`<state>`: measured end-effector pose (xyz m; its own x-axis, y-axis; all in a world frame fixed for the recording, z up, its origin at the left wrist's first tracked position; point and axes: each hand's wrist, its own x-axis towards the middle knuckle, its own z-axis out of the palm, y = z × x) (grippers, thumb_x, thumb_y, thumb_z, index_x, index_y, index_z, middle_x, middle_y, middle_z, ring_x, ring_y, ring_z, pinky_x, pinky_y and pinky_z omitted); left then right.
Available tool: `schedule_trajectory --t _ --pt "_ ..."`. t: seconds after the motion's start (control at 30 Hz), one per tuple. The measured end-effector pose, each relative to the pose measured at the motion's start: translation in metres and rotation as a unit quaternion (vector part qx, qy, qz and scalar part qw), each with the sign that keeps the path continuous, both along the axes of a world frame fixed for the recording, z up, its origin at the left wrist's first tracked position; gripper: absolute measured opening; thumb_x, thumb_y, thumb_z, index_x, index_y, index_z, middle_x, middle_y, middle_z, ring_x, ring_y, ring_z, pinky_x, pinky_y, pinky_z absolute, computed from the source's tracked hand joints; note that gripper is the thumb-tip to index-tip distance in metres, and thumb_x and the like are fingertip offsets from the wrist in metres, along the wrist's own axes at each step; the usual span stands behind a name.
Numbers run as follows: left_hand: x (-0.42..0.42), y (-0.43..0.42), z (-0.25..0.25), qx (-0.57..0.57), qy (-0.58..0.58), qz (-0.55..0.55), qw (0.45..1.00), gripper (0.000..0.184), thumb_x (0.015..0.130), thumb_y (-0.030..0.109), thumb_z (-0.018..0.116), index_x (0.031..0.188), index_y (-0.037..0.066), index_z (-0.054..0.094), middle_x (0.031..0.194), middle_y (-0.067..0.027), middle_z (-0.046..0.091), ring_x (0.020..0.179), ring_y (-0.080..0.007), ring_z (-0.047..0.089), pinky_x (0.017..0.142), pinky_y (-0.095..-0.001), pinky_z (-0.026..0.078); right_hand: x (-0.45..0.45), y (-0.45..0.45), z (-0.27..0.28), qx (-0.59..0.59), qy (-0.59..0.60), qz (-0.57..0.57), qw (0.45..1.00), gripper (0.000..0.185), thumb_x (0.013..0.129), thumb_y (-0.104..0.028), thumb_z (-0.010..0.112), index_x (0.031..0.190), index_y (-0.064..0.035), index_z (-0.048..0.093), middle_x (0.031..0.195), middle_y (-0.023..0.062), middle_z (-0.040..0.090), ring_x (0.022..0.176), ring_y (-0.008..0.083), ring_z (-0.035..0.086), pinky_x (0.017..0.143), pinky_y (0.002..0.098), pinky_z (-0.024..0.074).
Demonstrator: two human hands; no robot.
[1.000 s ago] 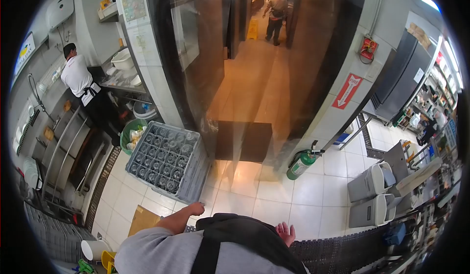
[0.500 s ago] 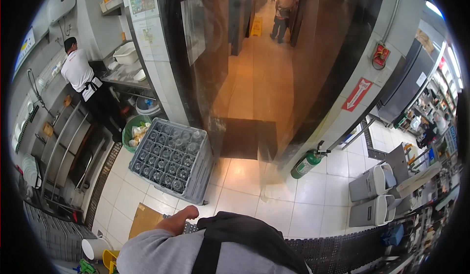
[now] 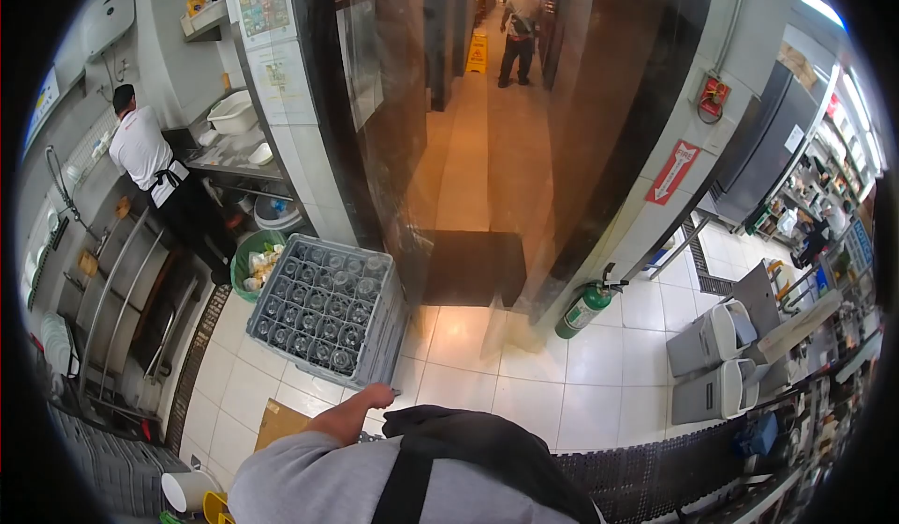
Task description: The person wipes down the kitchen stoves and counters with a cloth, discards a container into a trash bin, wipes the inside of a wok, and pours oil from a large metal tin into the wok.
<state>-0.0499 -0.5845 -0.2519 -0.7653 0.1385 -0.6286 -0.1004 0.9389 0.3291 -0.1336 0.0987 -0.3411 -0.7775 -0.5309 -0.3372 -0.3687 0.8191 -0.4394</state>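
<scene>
My left hand (image 3: 377,396) reaches forward from the grey sleeve, just below the lower front corner of a grey glass rack stack (image 3: 382,341). Its fingers look curled, and whatever they may hold is too small to make out. Rows of upside-down clear glasses (image 3: 318,307) fill the compartments of the top rack. My right hand is out of view, below or behind the black apron across my body.
A green bin (image 3: 245,266) with waste stands behind the racks. A co-worker (image 3: 154,154) stands at the sink on the left. Clear strip curtains hang in the doorway over a dark mat (image 3: 473,269). A green extinguisher (image 3: 582,310) and grey bins (image 3: 707,393) stand right.
My left hand has moved slightly up and right, closer to the rack's lower corner. The camera view has shifted a little. The person beyond the doorway has moved slightly left in view.
</scene>
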Motion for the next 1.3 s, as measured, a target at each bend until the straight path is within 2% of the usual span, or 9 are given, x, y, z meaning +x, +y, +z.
schedule_trajectory --t 0.17,0.23,0.47,0.57,0.93,1.03,1.13,1.23,1.3 --pt "-0.009 0.015 0.01 0.029 -0.033 0.11 0.993 0.016 0.077 0.022 0.067 0.081 0.012 0.079 0.079 -0.0077 0.075 0.072 -0.0245 0.073 0.066 -0.0429 0.057 0.002 -0.002 0.006 -0.029 0.072 0.056 0.995 0.017 0.083 -0.029 0.069 0.089 -0.0128 0.071 0.086 0.0133 0.07 0.089 0.0369 0.069 0.075 0.0485 0.0565" --pt "-0.003 0.017 0.001 0.02 -0.009 0.076 0.997 0.015 0.076 0.022 0.068 0.082 0.012 0.079 0.08 -0.0081 0.075 0.074 -0.0255 0.073 0.067 -0.0433 0.057 0.012 -0.005 0.043 -0.21 0.024 -0.17 0.962 0.018 0.082 -0.03 0.069 0.085 -0.0127 0.07 0.086 0.0118 0.07 0.087 0.037 0.068 0.075 0.0472 0.0567" --pt "0.027 0.02 0.0 -0.047 0.048 -0.111 0.991 0.016 0.073 0.021 0.072 0.084 0.011 0.079 0.084 -0.0103 0.076 0.075 -0.0282 0.073 0.067 -0.0441 0.058 0.013 -0.005 0.02 -0.022 -0.012 -0.079 0.997 0.018 0.081 -0.03 0.069 0.087 -0.0132 0.07 0.086 0.0118 0.07 0.087 0.0371 0.068 0.074 0.047 0.0566" --pt "0.037 0.023 0.002 0.028 -0.137 0.146 0.979 0.015 0.077 0.018 0.068 0.083 0.009 0.079 0.082 -0.0104 0.076 0.069 -0.0253 0.073 0.065 -0.0432 0.058 0.015 -0.001 0.012 -0.004 -0.014 -0.063 0.998 0.018 0.081 -0.03 0.069 0.087 -0.0134 0.07 0.086 0.0118 0.07 0.086 0.0372 0.068 0.074 0.0469 0.0566" --pt "0.052 0.011 0.005 0.048 -0.092 0.081 0.991 0.016 0.083 0.021 0.066 0.078 0.011 0.078 0.074 -0.0065 0.074 0.061 -0.021 0.071 0.06 -0.0392 0.055 0.058 0.022 -0.055 -0.005 0.059 0.103 0.993 0.018 0.08 -0.03 0.07 0.089 -0.0141 0.071 0.086 0.0118 0.069 0.085 0.0374 0.068 0.073 0.0466 0.0566" --pt "0.046 0.001 -0.007 0.004 -0.024 -0.055 0.998 0.014 0.079 0.02 0.068 0.077 0.011 0.078 0.075 -0.0076 0.074 0.064 -0.0223 0.071 0.06 -0.0397 0.055 0.056 -0.013 0.02 -0.015 -0.057 -0.125 0.99 0.017 0.081 -0.031 0.069 0.089 -0.0162 0.073 0.087 0.0116 0.07 0.086 0.0365 0.068 0.074 0.0463 0.0567" --pt "0.04 -0.004 -0.013 0.021 -0.035 0.021 0.999 0.017 0.078 0.021 0.064 0.078 0.009 0.077 0.077 -0.0084 0.075 0.067 -0.0229 0.072 0.062 -0.0388 0.057 0.063 -0.038 0.058 -0.065 -0.131 -0.262 0.954 0.016 0.083 -0.031 0.069 0.09 -0.0183 0.074 0.089 0.0114 0.07 0.086 0.0356 0.068 0.074 0.0461 0.0569" --pt "0.038 -0.006 -0.004 -0.008 0.026 -0.038 0.999 0.02 0.079 0.022 0.062 0.077 0.009 0.077 0.075 -0.0081 0.074 0.067 -0.0225 0.072 0.064 -0.0394 0.057 0.079 -0.002 -0.046 0.032 0.025 -0.004 0.999 0.017 0.086 -0.03 0.067 0.094 -0.0193 0.076 0.093 0.0105 0.072 0.088 0.0351 0.069 0.078 0.0453 0.0561" --pt "0.034 -0.007 0.0 -0.021 0.059 -0.077 0.995 0.015 0.076 0.019 0.066 0.077 0.01 0.078 0.073 -0.0087 0.073 0.067 -0.024 0.072 0.064 -0.0424 0.056 0.071 0.005 -0.053 0.018 -0.008 -0.061 0.998 0.017 0.086 -0.03 0.067 0.095 -0.0194 0.076 0.094 0.0105 0.072 0.088 0.0351 0.069 0.079 0.0451 0.0561"
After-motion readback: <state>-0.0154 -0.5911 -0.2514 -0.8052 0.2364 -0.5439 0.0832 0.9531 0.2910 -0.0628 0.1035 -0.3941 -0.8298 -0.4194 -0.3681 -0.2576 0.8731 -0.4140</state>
